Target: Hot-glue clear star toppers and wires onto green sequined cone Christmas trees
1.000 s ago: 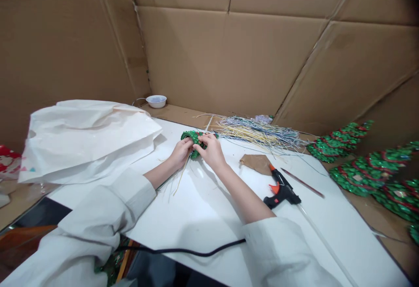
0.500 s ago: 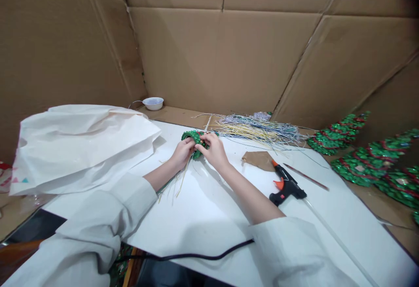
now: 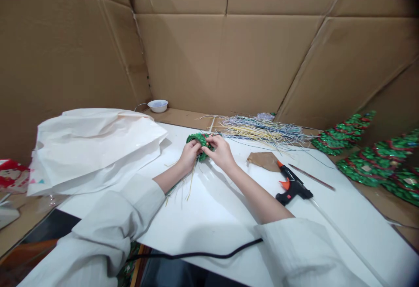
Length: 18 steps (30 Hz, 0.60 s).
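Observation:
Both my hands meet at the middle of a white board. My left hand and my right hand are closed on a small green glittery ornament, fingers pinching its edge. Thin yellowish straws hang from under my left hand across the board. Part of the ornament is hidden behind my fingers.
A black and orange glue gun lies right of my right arm, its cord running along the near edge. A pile of coloured straws, a brown paper scrap, a white bag, a small bowl and finished green trees surround the spot. Cardboard walls stand behind.
My hands stay on the green ornament with only slight finger movement. The view has shifted a little, so everything sits slightly further right in the picture.

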Each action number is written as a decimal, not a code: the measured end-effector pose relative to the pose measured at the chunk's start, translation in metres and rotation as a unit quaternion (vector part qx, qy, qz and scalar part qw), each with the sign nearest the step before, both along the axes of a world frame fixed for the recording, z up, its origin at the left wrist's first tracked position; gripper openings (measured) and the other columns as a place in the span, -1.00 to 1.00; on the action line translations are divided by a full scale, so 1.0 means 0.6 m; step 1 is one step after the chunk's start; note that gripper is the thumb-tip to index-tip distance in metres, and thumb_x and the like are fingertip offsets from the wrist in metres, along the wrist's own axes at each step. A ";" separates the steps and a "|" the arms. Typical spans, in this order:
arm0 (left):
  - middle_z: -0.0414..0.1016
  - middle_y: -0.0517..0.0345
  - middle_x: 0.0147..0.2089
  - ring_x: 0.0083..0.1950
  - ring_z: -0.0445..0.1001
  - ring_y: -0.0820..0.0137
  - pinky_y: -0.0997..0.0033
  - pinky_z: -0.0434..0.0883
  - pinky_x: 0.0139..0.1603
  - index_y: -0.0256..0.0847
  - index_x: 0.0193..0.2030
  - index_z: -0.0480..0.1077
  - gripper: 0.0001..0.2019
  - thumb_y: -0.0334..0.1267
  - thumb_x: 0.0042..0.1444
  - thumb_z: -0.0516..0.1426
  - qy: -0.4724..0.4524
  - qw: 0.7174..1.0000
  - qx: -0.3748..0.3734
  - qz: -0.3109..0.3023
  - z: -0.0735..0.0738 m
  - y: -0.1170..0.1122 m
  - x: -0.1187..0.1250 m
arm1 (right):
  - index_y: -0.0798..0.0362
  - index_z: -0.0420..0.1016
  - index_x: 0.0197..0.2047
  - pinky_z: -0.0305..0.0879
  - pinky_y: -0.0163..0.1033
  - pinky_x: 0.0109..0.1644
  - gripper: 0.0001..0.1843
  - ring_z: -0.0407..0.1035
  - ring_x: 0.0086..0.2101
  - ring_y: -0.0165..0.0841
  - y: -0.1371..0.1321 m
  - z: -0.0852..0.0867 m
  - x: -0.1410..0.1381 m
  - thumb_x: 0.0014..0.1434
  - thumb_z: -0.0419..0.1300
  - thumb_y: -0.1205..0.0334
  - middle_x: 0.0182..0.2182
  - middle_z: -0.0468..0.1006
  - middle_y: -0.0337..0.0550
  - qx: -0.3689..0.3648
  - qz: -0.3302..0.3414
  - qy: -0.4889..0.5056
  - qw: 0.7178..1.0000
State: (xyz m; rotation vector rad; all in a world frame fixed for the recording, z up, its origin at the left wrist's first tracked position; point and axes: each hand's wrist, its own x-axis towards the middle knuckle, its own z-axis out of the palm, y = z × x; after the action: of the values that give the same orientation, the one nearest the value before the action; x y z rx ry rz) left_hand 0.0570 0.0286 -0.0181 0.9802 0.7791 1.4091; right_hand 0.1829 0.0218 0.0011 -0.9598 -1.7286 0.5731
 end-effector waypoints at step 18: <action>0.55 0.11 -0.27 -0.28 0.44 0.44 0.49 0.30 -0.21 -0.27 -0.29 0.51 -0.79 -0.37 -0.16 0.22 -0.022 0.999 -0.026 -0.024 0.005 -0.004 -0.004 | 0.04 0.51 -0.14 0.33 -0.12 0.07 -0.75 0.38 -0.05 -0.27 -0.016 -0.005 -0.001 0.06 0.19 0.28 -0.18 0.46 -0.04 0.040 -0.025 -0.023 0.999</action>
State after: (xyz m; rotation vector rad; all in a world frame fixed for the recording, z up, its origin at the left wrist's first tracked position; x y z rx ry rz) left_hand 0.0548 0.0264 -0.0152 0.9188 0.7531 1.3582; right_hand 0.1822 0.0120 -0.0020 -0.9641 -1.7490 0.4497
